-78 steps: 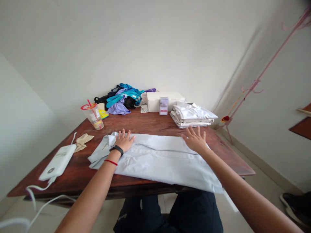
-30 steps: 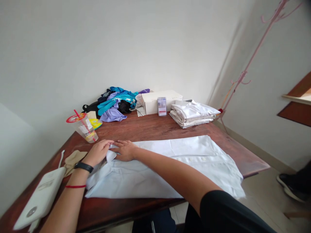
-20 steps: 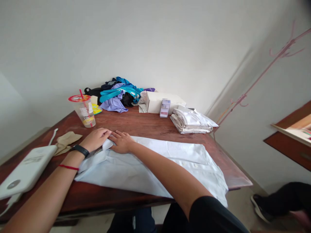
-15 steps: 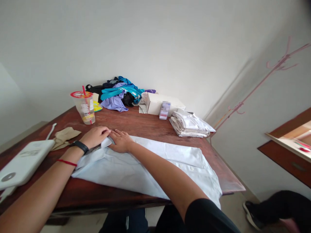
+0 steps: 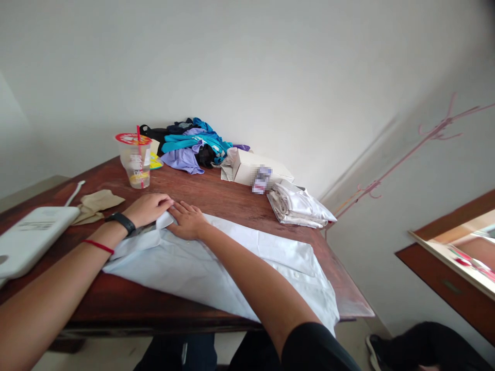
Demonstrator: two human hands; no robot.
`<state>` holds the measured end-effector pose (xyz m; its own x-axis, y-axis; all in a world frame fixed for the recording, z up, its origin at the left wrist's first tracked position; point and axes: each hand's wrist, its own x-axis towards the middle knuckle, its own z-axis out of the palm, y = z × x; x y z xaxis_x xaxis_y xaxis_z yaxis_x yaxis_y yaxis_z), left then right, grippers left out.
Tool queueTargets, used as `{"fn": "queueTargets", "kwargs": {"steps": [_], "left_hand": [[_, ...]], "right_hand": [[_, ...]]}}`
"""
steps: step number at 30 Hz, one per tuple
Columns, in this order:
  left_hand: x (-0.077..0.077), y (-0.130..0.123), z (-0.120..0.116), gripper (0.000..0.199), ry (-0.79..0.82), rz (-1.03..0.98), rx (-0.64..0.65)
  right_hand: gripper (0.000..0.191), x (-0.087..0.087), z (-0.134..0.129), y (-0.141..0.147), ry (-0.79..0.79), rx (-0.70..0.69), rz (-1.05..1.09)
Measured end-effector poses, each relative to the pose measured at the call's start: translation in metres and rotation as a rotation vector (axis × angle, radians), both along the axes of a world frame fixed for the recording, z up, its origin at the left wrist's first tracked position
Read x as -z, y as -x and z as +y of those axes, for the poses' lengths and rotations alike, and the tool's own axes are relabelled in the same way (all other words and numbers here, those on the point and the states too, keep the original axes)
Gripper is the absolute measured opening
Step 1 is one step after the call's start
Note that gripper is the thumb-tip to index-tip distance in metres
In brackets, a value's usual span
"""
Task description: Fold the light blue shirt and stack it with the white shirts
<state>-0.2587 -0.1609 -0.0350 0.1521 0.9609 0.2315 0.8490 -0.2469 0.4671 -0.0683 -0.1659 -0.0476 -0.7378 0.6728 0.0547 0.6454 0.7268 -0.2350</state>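
A white button-up shirt (image 5: 228, 268) lies folded lengthwise on the dark wooden table, its collar end to the left and its buttons towards the right. At the collar end my left hand (image 5: 149, 208) is closed, fingers curled over the cloth; the fingertips are partly hidden. Right beside it, my right hand (image 5: 188, 220) lies palm down on the shirt near the collar with its fingers stretched out. The two hands almost touch.
A plastic cup with a straw (image 5: 135, 162), a beige cloth (image 5: 98, 203) and a white power bank (image 5: 34, 234) are on the left. Behind are piled clothes (image 5: 193, 147), a white box (image 5: 259, 170) and folded white garments (image 5: 297, 203). A pink coat rack (image 5: 406, 154) leans right.
The camera view has turned slightly, so the table and the things on it sit a little differently in the picture. Both hands keep their places at the collar.
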Motion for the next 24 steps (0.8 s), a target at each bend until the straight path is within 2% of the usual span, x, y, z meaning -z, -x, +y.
{"fn": "queueTargets", "kwargs": {"steps": [8, 13, 19, 24], "left_hand": [[-0.009, 0.000, -0.003, 0.048, 0.054, -0.106, -0.021], [-0.008, 0.000, -0.005, 0.041, 0.018, -0.133, -0.038], [-0.002, 0.005, 0.000, 0.053, 0.032, -0.162, 0.029], [-0.008, 0.011, 0.001, 0.050, 0.074, -0.093, 0.088]], "right_hand": [[0.059, -0.004, -0.001, -0.002, 0.037, -0.006, 0.019], [0.062, -0.004, -0.002, -0.003, 0.027, 0.002, 0.032], [0.065, 0.000, 0.000, -0.002, -0.014, -0.013, -0.002], [0.064, -0.003, -0.002, -0.003, -0.006, -0.002, -0.016]]}}
